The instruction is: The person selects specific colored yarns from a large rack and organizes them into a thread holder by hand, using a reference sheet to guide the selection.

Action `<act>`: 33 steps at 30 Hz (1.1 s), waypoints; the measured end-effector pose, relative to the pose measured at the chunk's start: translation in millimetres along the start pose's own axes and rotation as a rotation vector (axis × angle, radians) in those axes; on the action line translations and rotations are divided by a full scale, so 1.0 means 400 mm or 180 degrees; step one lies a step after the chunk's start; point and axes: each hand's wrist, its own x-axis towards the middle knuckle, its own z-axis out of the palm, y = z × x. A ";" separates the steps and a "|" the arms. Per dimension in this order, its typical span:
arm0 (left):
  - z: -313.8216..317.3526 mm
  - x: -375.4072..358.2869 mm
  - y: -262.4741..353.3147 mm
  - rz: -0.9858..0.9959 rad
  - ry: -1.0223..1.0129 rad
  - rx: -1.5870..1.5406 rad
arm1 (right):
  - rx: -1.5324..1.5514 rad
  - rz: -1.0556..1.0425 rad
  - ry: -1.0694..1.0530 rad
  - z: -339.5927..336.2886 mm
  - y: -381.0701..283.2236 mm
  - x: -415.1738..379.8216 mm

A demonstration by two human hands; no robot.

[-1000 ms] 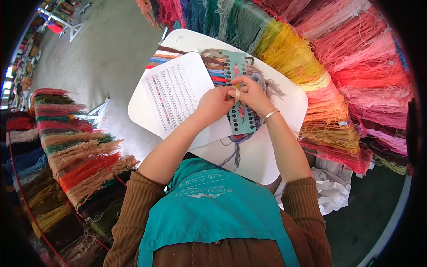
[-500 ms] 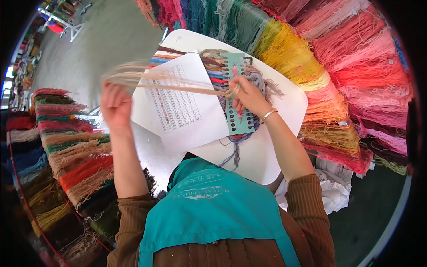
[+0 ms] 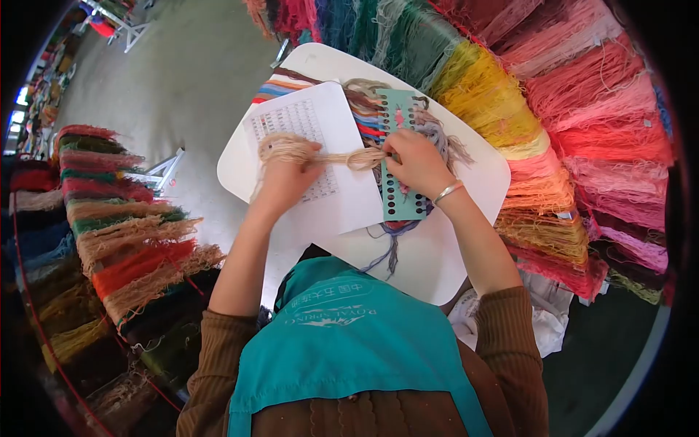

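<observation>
so the beige thread (image 3: 287, 149) is held in both hands, and it's stretched sideways from over the middle of the green card (image 3: 403, 207) to well left of that card. its bunched end is gripped by the left hand (image 3: 287, 178), left of the card; that grip is closed on the thread, with loops draped over the fingers, so the fingertips are mostly hidden. the other end is pinched by the right hand (image 3: 420, 164), right over the card's middle, and that grip is closed up tight, thumb and finger pretty much together at the strand. a small loop is formed in the thread just left of the card. a bracelet (image 3: 448, 191) is worn on the right wrist, off the card's right edge. a pink flower (image 3: 398, 116) is printed near the card's top, and holes are punched along both long sides. coloured strands (image 3: 370, 120) are laid against its left edge, greyish ones (image 3: 435, 135) are bunched to its right, and a bluish-grey tail (image 3: 393, 247) is left hanging below it. a printed sheet (image 3: 349, 207) is set left of the card, and it's all carried by the white worktop (image 3: 429, 277) underneath. more yarn (image 3: 495, 95) is hung in thick rows beyond the card's right side.
</observation>
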 end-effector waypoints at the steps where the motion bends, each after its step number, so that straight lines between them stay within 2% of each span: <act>1: 0.004 0.006 0.012 -0.0012 0.0015 0.0009 | 0.0007 -0.0019 -0.0006 0.008 0.004 0.005; 3: 0.005 0.018 0.035 0.0297 -0.0112 0.0933 | -0.0266 -0.0085 -0.0009 0.017 0.011 0.008; 4: 0.012 0.023 0.027 0.0296 -0.0113 0.0933 | -0.0265 -0.0085 -0.0010 0.017 0.014 0.007; 6: 0.033 0.028 0.004 0.0581 0.0005 0.1354 | 0.0778 0.0536 -0.0319 0.012 0.021 0.004; 7: 0.035 0.028 0.001 0.0575 0.0011 0.1357 | 0.0778 0.0528 -0.0323 0.016 0.039 -0.002; 9: 0.041 0.028 0.004 0.0613 -0.0058 0.0871 | 0.2558 0.0957 0.0021 0.033 0.080 -0.015; 10: 0.037 0.030 0.026 0.0608 -0.0059 0.0874 | 0.3147 0.1097 0.0126 0.024 0.067 -0.013; 12: 0.023 0.035 0.086 0.0045 -0.0432 0.0474 | 0.3378 0.1292 0.0122 0.014 0.071 -0.019; 13: 0.030 0.038 0.085 0.0048 -0.0443 0.0471 | 0.3600 0.1484 0.0125 0.009 0.077 -0.023; 17: 0.049 0.054 0.058 0.0044 -0.0555 0.0508 | 0.3470 0.1366 0.0256 0.022 0.090 -0.032; 19: 0.035 0.052 0.052 -0.0049 -0.0517 0.0537 | 0.1884 0.0827 0.0433 0.052 0.095 -0.035; 20: 0.007 0.048 0.056 -0.0050 -0.0561 0.0408 | 0.1885 0.0829 0.0431 0.047 0.076 -0.033; 22: -0.049 0.039 0.047 -0.0144 -0.0698 0.0102 | 0.1049 0.0917 0.0133 0.034 0.041 -0.033; 23: -0.080 0.033 0.048 -0.0401 -0.0782 0.0094 | 0.0744 0.0646 0.0289 0.037 0.036 -0.031; 24: -0.106 0.028 0.053 -0.0655 -0.0872 0.0088 | 0.0747 0.0658 0.0290 0.037 0.038 -0.033; 25: -0.122 0.025 0.056 -0.0788 -0.0841 -0.0057 | 0.1164 0.0816 0.0207 0.039 0.042 -0.033; 29: -0.118 0.024 0.065 -0.0716 -0.0804 0.0080 | 0.2669 0.1041 0.0161 0.049 0.066 -0.032; 31: -0.075 0.030 0.053 -0.0347 -0.0754 0.0517 | 0.2625 0.1011 0.0171 0.046 0.070 -0.033; 33: -0.053 0.034 0.046 -0.0324 -0.0744 0.0573 | 0.2559 0.1012 0.0199 0.038 0.068 -0.041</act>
